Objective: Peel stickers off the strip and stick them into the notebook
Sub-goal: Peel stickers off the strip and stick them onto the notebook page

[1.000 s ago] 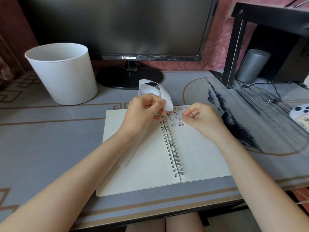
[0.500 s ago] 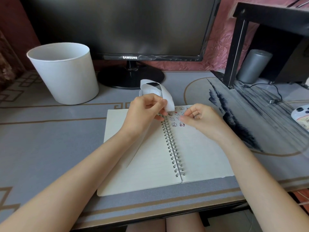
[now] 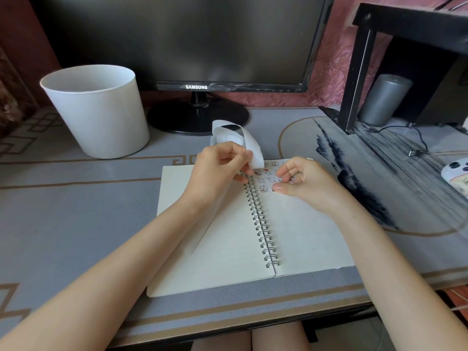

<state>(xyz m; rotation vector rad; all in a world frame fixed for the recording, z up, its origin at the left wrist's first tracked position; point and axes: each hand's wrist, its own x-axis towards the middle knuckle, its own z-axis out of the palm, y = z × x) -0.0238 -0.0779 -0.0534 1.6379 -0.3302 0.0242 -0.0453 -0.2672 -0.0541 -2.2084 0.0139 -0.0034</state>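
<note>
Our left hand (image 3: 217,171) pinches the strip (image 3: 250,145) at the notebook's (image 3: 304,236) twelve o'clock; our right hand (image 3: 301,181) curls over stickers (image 3: 263,189), grip unclear

My left hand (image 3: 217,171) pinches the looped sticker strip (image 3: 252,145); my right hand (image 3: 304,184), fingers curled, touches the stickered page of the spiral notebook (image 3: 222,249).

wall (image 3: 326,72): pink, crinkled | desk (image 3: 76,224): grey, brown trim | monitor (image 3: 177,39): dark screen | shelf (image 3: 359,72): black, right
</note>
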